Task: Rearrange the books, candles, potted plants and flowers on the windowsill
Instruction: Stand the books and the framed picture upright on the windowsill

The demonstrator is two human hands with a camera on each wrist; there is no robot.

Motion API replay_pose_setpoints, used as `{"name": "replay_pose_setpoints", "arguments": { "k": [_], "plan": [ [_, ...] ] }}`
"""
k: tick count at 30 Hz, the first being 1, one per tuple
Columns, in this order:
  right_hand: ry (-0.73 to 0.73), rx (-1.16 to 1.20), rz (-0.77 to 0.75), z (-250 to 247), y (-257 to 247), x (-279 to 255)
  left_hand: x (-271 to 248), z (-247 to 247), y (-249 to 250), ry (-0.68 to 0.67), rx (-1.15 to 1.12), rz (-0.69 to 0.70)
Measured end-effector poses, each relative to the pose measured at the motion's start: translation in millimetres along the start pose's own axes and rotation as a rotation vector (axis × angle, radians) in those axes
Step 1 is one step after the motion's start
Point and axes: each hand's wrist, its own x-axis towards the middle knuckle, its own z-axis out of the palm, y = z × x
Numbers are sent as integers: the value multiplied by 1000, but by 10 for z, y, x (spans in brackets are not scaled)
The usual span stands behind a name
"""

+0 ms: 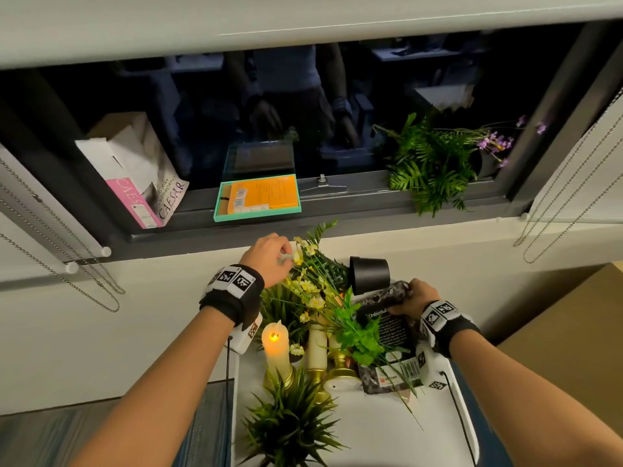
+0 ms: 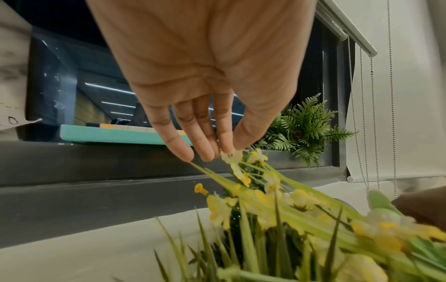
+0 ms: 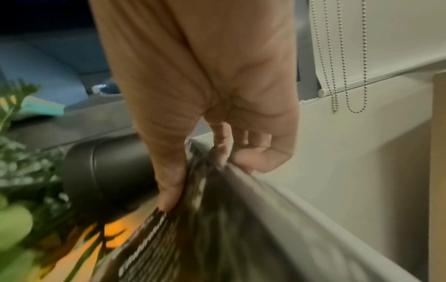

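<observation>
On the white table (image 1: 371, 433) below the windowsill (image 1: 354, 205) lies a bunch of yellow flowers (image 1: 308, 288) (image 2: 265, 200). My left hand (image 1: 283, 256) (image 2: 229, 150) pinches a pale blossom at the bunch's far tip between thumb and forefinger. My right hand (image 1: 409, 294) (image 3: 205, 181) grips the top edge of a dark patterned book (image 1: 394, 332) (image 3: 217, 229), thumb on the cover. A black pot (image 1: 369, 274) (image 3: 108, 171) lies tipped beside that hand. A lit candle (image 1: 274, 348) and a second candle (image 1: 317, 348) stand on gold holders. A spiky green plant (image 1: 290, 423) sits nearest me.
On the sill, two Caesar books (image 1: 145, 183) lean at the left, a teal and orange book (image 1: 258, 197) (image 2: 108, 136) lies flat in the middle, and a fern with purple flowers (image 1: 431, 166) (image 2: 304, 126) sits at the right. Blind chains (image 1: 556, 214) hang on both sides. A cardboard box (image 1: 573, 315) stands right.
</observation>
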Motion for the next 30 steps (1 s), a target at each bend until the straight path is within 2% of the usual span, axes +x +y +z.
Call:
{"name": "replay_pose_setpoints", "arguments": {
  "k": [7, 18, 25, 30],
  "plan": [
    [-46, 29, 3, -311, 91, -91, 41, -89, -130, 51, -13, -1],
    [75, -42, -184, -778, -232, -528, 132, -168, -181, 68, -37, 9],
    [312, -53, -303, -1125, -516, -869, 137, -245, -178, 88, -70, 31],
    [566, -61, -481, -1288, -918, -1080, 105, -426, -172, 130, -141, 49]
  ]
}}
